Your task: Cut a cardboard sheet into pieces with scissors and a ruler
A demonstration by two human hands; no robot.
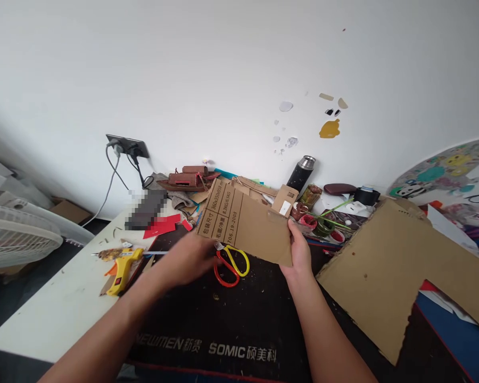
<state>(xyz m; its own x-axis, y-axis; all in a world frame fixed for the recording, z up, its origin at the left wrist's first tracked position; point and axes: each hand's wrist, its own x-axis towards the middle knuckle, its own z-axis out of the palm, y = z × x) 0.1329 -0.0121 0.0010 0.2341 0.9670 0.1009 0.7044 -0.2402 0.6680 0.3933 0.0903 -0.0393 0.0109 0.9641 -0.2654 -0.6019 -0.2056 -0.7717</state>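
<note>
A printed cardboard piece (245,226) is held up over the dark mat (231,319) on the counter (64,308), slightly tilted, with its lettered side facing the camera. Its lower right edge is pinched by the right hand (299,255), whose fingers are closed on the board with the thumb in front. The left hand (187,258) is stretched toward the board's lower left corner, just beside the scissors (229,263); it is blurred, so whether its fingers are closed on anything cannot be told. The scissors, with one red and one yellow handle loop, are seen directly below the held piece, their blades pointing toward the left hand. A yellow glue gun (123,268) is lying to the left on the counter. A large cut cardboard sheet (399,271) is spread to the right, well apart from the held piece. A black flask (301,173) is standing upright by the wall behind it.
</note>
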